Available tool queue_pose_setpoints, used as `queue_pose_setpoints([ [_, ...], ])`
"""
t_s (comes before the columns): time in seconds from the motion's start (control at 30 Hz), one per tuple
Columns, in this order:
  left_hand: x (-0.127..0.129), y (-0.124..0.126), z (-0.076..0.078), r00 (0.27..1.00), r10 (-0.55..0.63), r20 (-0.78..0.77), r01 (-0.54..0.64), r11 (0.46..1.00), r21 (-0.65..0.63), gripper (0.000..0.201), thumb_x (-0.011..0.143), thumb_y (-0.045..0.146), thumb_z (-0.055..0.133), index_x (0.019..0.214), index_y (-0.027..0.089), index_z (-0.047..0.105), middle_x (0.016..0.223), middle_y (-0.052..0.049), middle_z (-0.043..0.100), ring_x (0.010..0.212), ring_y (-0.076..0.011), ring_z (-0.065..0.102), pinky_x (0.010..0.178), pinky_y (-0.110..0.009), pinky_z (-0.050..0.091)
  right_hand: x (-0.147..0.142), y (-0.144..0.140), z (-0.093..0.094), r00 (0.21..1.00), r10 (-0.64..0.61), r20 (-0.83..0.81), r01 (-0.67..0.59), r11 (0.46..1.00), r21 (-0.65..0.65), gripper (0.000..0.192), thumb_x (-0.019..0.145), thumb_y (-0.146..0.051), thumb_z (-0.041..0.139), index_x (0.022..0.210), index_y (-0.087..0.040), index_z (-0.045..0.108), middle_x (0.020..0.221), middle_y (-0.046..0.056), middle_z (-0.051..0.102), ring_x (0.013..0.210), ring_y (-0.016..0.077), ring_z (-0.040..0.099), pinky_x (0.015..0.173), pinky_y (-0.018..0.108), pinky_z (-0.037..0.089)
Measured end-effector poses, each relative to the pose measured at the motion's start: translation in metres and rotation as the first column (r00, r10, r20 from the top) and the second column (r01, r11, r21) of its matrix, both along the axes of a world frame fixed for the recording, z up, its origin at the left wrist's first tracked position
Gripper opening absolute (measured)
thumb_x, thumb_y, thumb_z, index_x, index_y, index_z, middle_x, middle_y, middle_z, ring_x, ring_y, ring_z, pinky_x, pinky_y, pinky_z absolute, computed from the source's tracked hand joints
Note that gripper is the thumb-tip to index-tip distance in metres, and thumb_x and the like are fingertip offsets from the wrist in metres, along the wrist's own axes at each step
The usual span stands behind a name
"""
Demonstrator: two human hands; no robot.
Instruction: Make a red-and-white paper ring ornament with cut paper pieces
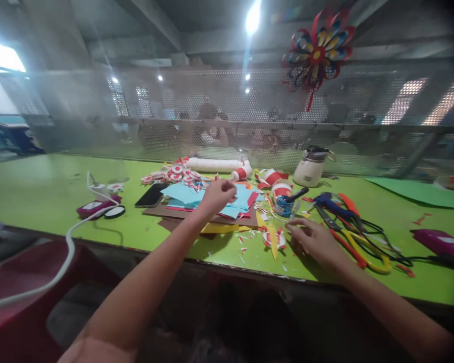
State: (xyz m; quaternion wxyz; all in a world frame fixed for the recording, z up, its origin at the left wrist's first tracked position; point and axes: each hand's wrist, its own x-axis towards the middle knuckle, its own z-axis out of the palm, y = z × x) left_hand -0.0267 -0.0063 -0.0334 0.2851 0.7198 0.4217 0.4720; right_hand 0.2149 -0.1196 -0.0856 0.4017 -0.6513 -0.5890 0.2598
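Hands worked over a green table [41,191]: left hand [217,194], fingers curled together, pinched the light blue paper sheets [185,194] mid-table; right hand [316,242] rested, fingers loosely spread, beside yellow-handled scissors [363,249].

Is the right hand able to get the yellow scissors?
Probably yes. The right hand rests on the green table just beside the yellow scissors, with nothing between them. Black cords cross the scissors and might snag.
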Motion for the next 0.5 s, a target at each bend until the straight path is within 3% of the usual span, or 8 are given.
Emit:
queue_pose_setpoints([
  [0.13,-0.069,-0.032,-0.003,0.988,0.110,-0.109,-0.102,0.992,0.078,0.017,0.071,0.026,0.054,0.061,0.016,0.063,0.062,-0.002,0.064,0.065,-0.0154,0.059,0.067,-0.026,0.044,0.009,-0.007,-0.009,0.984,0.000,-0.179,0.013,0.997,0.073,0.041,0.077,-0.050,0.057,0.097,-0.014,0.057,0.062,0.003,0.063,0.050,0.0123,0.054,0.046,0.024,0.040],
  [0.2,-0.112,-0.038,-0.012,0.893,0.366,-0.262,-0.338,0.930,0.146,0.024,0.074,0.031,0.049,0.062,0.017,0.064,0.064,-0.003,0.066,0.067,-0.0167,0.060,0.067,-0.026,0.043,0.010,-0.008,-0.011,0.966,-0.002,-0.257,0.023,0.997,0.079,0.044,0.074,-0.051,0.060,0.096,-0.014,0.057,0.064,0.004,0.063,0.050,0.0114,0.053,0.047,0.024,0.040],
  [0.27,-0.151,-0.034,-0.021,0.742,0.549,-0.386,-0.535,0.831,0.153,0.030,0.076,0.036,0.045,0.073,0.017,0.068,0.072,-0.004,0.069,0.073,-0.0190,0.062,0.067,-0.025,0.043,0.009,-0.008,-0.011,0.952,-0.003,-0.307,0.027,0.997,0.073,0.045,0.072,-0.051,0.063,0.095,-0.013,0.058,0.063,0.004,0.063,0.050,0.0112,0.052,0.046,0.023,0.039],
  [0.33,-0.177,-0.020,-0.027,0.553,0.567,-0.611,-0.604,0.777,0.174,0.036,0.078,0.034,0.038,0.087,0.017,0.069,0.081,-0.006,0.071,0.079,-0.0207,0.064,0.065,-0.025,0.043,0.008,-0.008,-0.010,0.945,-0.004,-0.327,0.028,0.997,0.069,0.046,0.070,-0.052,0.065,0.094,-0.013,0.058,0.063,0.004,0.062,0.050,0.0113,0.052,0.046,0.023,0.038],
  [0.4,-0.189,0.000,-0.029,0.501,0.540,-0.676,-0.591,0.784,0.189,0.037,0.076,0.030,0.040,0.091,0.014,0.069,0.089,-0.011,0.071,0.086,-0.0255,0.063,0.067,-0.027,0.043,0.006,-0.008,-0.009,0.945,-0.007,-0.326,0.030,0.997,0.067,0.046,0.069,-0.052,0.066,0.093,-0.013,0.059,0.062,0.003,0.062,0.050,0.0110,0.052,0.045,0.023,0.038],
  [0.5,-0.183,0.033,-0.027,0.473,0.469,-0.746,-0.506,0.837,0.206,0.036,0.075,0.032,0.042,0.090,0.016,0.070,0.094,-0.014,0.070,0.090,-0.0292,0.062,0.072,-0.030,0.043,0.005,-0.009,-0.007,0.950,-0.008,-0.313,0.028,0.998,0.061,0.047,0.070,-0.053,0.065,0.093,-0.013,0.059,0.062,0.003,0.062,0.050,0.0102,0.051,0.046,0.023,0.038],
])
